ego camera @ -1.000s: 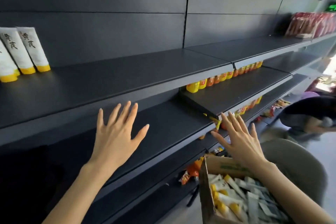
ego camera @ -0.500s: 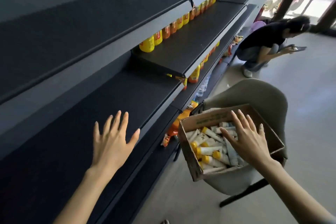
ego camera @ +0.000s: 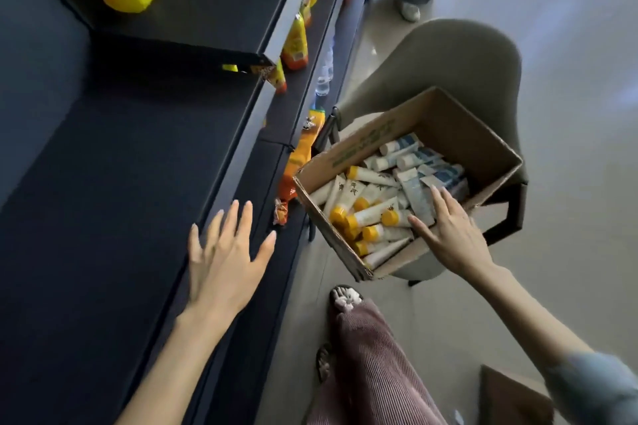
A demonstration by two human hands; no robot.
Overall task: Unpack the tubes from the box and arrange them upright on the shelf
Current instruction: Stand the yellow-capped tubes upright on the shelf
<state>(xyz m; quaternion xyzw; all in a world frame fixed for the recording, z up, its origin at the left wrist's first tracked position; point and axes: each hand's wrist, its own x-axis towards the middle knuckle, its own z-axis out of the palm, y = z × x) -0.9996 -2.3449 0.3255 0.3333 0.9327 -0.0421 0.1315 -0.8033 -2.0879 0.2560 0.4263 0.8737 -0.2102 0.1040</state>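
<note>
White plastic tubes with yellow caps (ego camera: 373, 214) lie jumbled in the brown cardboard box (ego camera: 459, 134) on a grey padded chair (ego camera: 448, 59); the right hand (ego camera: 452, 235), flat and empty over them, had best pinch one top tube, while the spread, empty left hand (ego camera: 224, 259) hovers over the dark shelf (ego camera: 103, 183).

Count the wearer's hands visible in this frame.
2. The left hand is spread open above the front edge of the dark shelf; the right hand reaches into the cardboard box, fingers straight over the tubes. Neither is hidden.
</note>
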